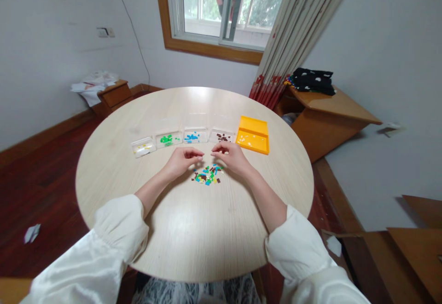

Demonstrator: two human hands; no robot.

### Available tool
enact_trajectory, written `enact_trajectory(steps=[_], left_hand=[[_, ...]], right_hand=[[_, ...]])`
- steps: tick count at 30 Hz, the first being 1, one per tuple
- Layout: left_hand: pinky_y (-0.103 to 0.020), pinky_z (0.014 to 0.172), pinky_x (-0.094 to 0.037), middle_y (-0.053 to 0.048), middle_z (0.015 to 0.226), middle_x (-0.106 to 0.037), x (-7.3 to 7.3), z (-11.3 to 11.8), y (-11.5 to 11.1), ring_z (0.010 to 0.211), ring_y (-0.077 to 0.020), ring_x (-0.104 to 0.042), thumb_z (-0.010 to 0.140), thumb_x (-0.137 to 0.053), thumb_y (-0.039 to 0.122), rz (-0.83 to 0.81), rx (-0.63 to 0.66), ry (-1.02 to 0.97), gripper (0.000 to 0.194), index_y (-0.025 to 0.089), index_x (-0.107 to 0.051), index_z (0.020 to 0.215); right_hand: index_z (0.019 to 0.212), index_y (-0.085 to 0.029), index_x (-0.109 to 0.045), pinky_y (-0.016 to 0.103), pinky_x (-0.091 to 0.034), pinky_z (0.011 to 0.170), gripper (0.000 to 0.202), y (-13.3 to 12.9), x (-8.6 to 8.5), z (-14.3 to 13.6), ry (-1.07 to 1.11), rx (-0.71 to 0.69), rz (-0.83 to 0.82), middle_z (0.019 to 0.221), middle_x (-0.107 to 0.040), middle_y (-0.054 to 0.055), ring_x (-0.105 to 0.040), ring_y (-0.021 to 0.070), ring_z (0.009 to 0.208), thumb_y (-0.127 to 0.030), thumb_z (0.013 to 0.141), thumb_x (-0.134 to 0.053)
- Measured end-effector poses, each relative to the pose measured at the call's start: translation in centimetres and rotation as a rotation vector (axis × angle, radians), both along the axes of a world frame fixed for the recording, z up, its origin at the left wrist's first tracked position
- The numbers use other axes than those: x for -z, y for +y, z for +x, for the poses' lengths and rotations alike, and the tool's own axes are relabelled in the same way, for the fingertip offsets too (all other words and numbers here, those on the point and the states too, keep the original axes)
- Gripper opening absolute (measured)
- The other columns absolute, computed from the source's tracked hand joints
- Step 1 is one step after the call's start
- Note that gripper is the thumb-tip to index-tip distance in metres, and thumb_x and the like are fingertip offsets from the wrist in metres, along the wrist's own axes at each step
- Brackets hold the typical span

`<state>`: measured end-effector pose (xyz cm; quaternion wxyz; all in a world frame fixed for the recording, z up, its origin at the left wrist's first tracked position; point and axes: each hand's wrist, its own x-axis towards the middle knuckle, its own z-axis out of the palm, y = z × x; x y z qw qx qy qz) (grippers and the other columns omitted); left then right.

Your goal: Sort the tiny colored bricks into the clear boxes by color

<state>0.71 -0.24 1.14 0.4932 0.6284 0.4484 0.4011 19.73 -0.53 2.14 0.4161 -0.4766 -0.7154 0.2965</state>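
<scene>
Pieces (208, 175) in mixed colours, just nearside of both hands (179, 161) (234, 159), fingers curled, any grip unclear.

The left forearm (154, 189) reaches toward between 1 and 2 o'clock, the right forearm (265, 196) toward between 10 and 11 o'clock. The fingers of the left hand (179, 162) are bent and point to 3 o'clock; those of the right hand (234, 159) point to 9 o'clock. Both hands are near each other, but apart.
</scene>
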Motion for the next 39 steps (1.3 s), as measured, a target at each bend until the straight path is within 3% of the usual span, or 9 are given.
enact_trajectory(steps=[12, 20, 25, 31, 36, 39], left_hand=[[-0.027, 0.063, -0.045, -0.003, 0.066, -0.065, 0.3, 0.0, 0.1, 0.06, -0.0114, -0.056, 0.055, -0.074, 0.027, 0.05, -0.005, -0.089, 0.022, 0.012, -0.067, 0.07], [-0.026, 0.061, -0.043, -0.004, 0.064, -0.066, -0.4, 0.2, -0.2, 0.059, -0.0118, -0.055, 0.058, -0.072, 0.037, -0.011, 0.028, -0.048, 0.027, 0.012, -0.069, 0.068], [-0.023, 0.053, -0.038, -0.001, 0.054, -0.06, -0.4, 0.1, -0.2, 0.053, -0.0102, -0.049, 0.061, -0.067, 0.047, -0.012, 0.045, 0.039, 0.036, 0.011, -0.069, 0.063], [-0.022, 0.052, -0.035, 0.0, 0.05, -0.053, 0.2, -0.1, 0.1, 0.052, -0.0101, -0.046, 0.068, -0.055, 0.061, 0.026, 0.122, 0.149, 0.052, 0.011, -0.065, 0.059], [-0.021, 0.049, -0.034, 0.001, 0.047, -0.049, -0.1, 0.1, -0.1, 0.048, -0.0088, -0.041, 0.069, -0.049, 0.069, 0.031, 0.22, 0.131, 0.06, 0.012, -0.063, 0.056], [-0.023, 0.05, -0.037, -0.001, 0.048, -0.053, -0.3, 0.3, -0.3, 0.048, -0.0099, -0.043, 0.068, -0.049, 0.07, 0.008, 0.212, 0.098, 0.06, 0.013, -0.065, 0.06]], right_hand=[[0.08, -0.016, -0.064, 0.027, -0.046, 0.07, 0.014, -0.8, -0.1, -1.0, 0.163, -0.177, -0.005, 0.078, -0.065, 0.001, -0.058, 0.0114, 0.071, -0.015, 0.067, -0.066], [0.082, -0.017, -0.068, 0.026, -0.046, 0.07, 0.01, -1.2, -0.4, -1.1, 0.029, -0.208, 0.125, 0.079, -0.067, 0.002, -0.058, 0.0121, 0.074, -0.014, 0.075, -0.062], [0.084, -0.017, -0.069, 0.026, -0.046, 0.069, 0.012, -1.5, 0.0, -1.7, -0.035, -0.201, 0.207, 0.079, -0.067, 0.004, -0.057, 0.0121, 0.072, -0.015, 0.08, -0.058], [0.082, -0.016, -0.068, 0.025, -0.045, 0.067, 0.009, -1.4, 0.6, -2.0, -0.058, -0.168, 0.174, 0.077, -0.066, 0.003, -0.057, 0.0123, 0.072, -0.018, 0.081, -0.059], [0.079, -0.015, -0.066, 0.024, -0.044, 0.067, 0.01, -1.5, 0.4, -2.2, -0.098, -0.165, 0.145, 0.072, -0.065, 0.002, -0.056, 0.0115, 0.069, -0.017, 0.082, -0.056], [0.078, -0.016, -0.066, 0.024, -0.043, 0.065, 0.012, -1.1, 0.4, -1.9, -0.12, -0.131, 0.152, 0.072, -0.065, 0.002, -0.055, 0.0115, 0.067, -0.018, 0.081, -0.054]])
